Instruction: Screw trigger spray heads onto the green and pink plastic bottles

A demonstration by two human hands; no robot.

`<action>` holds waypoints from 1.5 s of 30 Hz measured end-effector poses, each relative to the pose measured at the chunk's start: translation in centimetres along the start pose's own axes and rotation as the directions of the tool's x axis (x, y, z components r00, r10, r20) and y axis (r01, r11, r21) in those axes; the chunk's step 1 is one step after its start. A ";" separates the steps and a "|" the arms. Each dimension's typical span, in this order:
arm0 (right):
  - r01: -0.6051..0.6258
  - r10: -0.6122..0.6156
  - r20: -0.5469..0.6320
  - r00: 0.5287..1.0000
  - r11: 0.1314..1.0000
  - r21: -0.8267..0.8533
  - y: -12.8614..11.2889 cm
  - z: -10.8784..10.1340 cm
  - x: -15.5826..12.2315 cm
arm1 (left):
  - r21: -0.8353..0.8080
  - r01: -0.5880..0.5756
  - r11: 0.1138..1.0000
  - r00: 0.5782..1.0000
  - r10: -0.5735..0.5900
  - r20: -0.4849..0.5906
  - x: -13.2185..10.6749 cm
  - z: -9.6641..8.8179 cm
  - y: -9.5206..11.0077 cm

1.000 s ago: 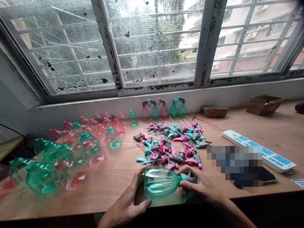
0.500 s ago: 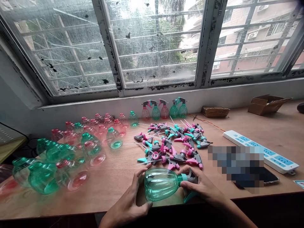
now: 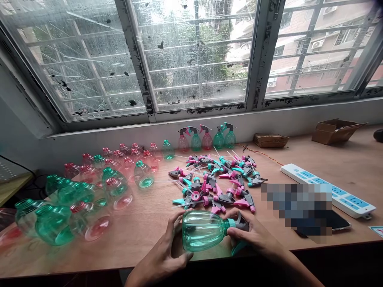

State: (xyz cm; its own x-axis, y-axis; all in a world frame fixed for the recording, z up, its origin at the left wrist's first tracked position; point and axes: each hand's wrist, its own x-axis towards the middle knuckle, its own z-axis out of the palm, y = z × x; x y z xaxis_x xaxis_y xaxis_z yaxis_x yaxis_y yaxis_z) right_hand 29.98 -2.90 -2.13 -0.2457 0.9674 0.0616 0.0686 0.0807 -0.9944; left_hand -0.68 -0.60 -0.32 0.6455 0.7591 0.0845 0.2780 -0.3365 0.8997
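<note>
A clear green spray bottle (image 3: 203, 231) lies on its side in the air at the table's front edge, its base to the left. My left hand (image 3: 163, 249) curves round the base end, thumb below and fingers at the far side, partly hidden. At the neck, my right hand (image 3: 248, 235) is closed on the grey and teal spray head (image 3: 231, 224), which sits on the bottle's mouth. Just beyond both hands spreads a heap of loose pink, teal and grey spray heads (image 3: 211, 181) with thin tubes.
Several open green and pink bottles (image 3: 55, 225) stand on the left of the wooden table (image 3: 143, 239). A few bottles with spray heads (image 3: 196, 141) line the wall below the window. To the right are a power strip (image 3: 329, 189), a phone (image 3: 338, 221) and cardboard boxes (image 3: 336, 131).
</note>
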 end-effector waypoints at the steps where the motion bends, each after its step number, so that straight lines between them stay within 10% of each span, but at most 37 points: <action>1: 0.001 -0.001 -0.002 1.000 1.000 -0.004 -0.1 0.0 0.0 | -0.001 0.003 1.000 1.000 -0.003 -0.005 0.0 0.0 0.0; 45: -0.059 0.059 0.004 0.998 0.989 0.132 -0.2 0.3 0.0 | 0.045 0.051 0.998 0.998 -0.050 -0.026 -0.1 -0.2 0.0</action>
State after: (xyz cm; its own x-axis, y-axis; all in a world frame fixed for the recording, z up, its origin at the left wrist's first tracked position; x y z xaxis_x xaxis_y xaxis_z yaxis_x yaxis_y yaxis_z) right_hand 29.68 -3.01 -2.00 -0.2452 0.9695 0.0025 -0.0457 -0.0090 -0.9989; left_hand -0.89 -0.55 -0.27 0.6123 0.7890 0.0506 0.3421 -0.3221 0.8827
